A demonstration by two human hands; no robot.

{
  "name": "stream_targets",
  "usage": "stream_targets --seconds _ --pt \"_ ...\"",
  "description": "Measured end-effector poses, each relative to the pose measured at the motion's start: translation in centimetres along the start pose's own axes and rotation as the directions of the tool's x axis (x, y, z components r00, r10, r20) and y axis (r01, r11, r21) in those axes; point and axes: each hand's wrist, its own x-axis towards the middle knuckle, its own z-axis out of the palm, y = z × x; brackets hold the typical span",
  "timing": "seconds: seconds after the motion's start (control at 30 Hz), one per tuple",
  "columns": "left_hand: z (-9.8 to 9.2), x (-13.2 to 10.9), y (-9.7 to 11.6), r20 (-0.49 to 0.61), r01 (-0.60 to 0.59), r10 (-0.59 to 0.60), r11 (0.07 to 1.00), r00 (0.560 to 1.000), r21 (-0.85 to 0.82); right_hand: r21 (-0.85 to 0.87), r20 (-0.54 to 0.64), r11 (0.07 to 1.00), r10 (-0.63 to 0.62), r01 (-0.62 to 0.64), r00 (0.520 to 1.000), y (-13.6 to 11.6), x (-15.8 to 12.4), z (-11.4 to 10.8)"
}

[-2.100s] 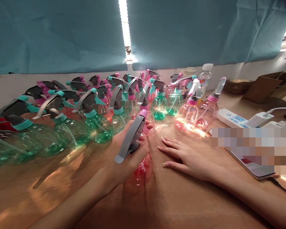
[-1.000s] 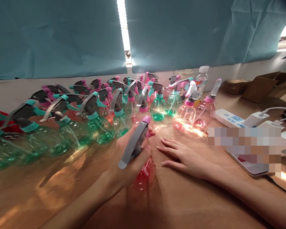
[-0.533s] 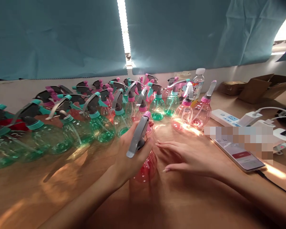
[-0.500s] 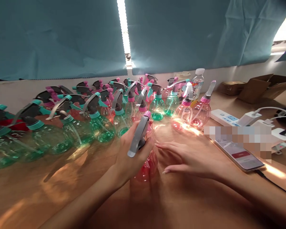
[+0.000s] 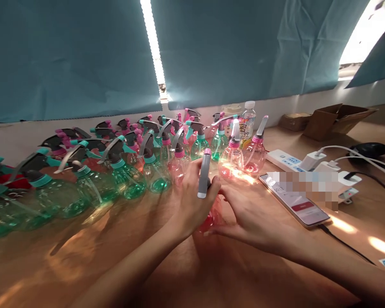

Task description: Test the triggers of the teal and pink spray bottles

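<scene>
A clear pink spray bottle (image 5: 215,209) stands on the wooden table in front of me, its grey trigger (image 5: 204,175) pointing towards me. My left hand (image 5: 191,203) is closed around the sprayer head and neck, covering most of the collar. Around the right side of the bottle's body curls my right hand (image 5: 248,211), thumb at the near side and fingers partly hidden behind it. Close beyond the hands are another pink spray bottle (image 5: 179,167) and a green spray bottle (image 5: 157,177), both upright.
Several green and pink spray bottles fill the left and back of the table. Two pink ones (image 5: 254,158) stand at right-centre by a clear drink bottle (image 5: 249,117). Further right are a phone (image 5: 295,199), a power strip (image 5: 284,159) with cables, and an open carton (image 5: 336,119).
My right hand has closed in from beside the bottle onto its body. The grey trigger has turned from slanting to nearly straight towards me. The view has shifted slightly right.
</scene>
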Motion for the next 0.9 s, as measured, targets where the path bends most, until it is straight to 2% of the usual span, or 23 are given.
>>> stream_targets --seconds 0.23,0.33,0.43,0.57,0.73,0.9 --pt "2.1 1.0 1.0 0.048 0.054 -0.053 0.998 0.997 -0.015 0.004 -0.117 0.989 0.149 -0.149 0.982 0.8 -0.1 0.2" --pt "2.5 1.5 0.9 0.092 0.081 -0.076 0.995 0.993 -0.056 0.02 -0.136 0.987 0.162 -0.161 0.977 1.5 0.0 0.4" --pt "2.1 2.3 0.8 0.174 0.058 -0.046 0.996 0.984 -0.064 0.041 -0.116 0.989 0.144 -0.14 0.983 2.4 0.0 0.5" --pt "1.2 3.1 0.5 0.267 -0.019 0.024 1.0 0.963 -0.021 0.038 -0.021 0.99 0.136 -0.135 0.99 3.2 0.1 0.3" --pt "0.6 3.3 -0.1 0.334 -0.009 0.015 1.0 0.943 -0.018 0.077 0.041 0.996 0.051 -0.054 0.998 3.3 0.6 -0.5" --pt "0.1 4.1 -0.7 0.405 -0.019 0.015 1.0 0.914 0.006 0.121 0.046 0.992 0.04 -0.045 0.998 3.4 1.0 -0.6"
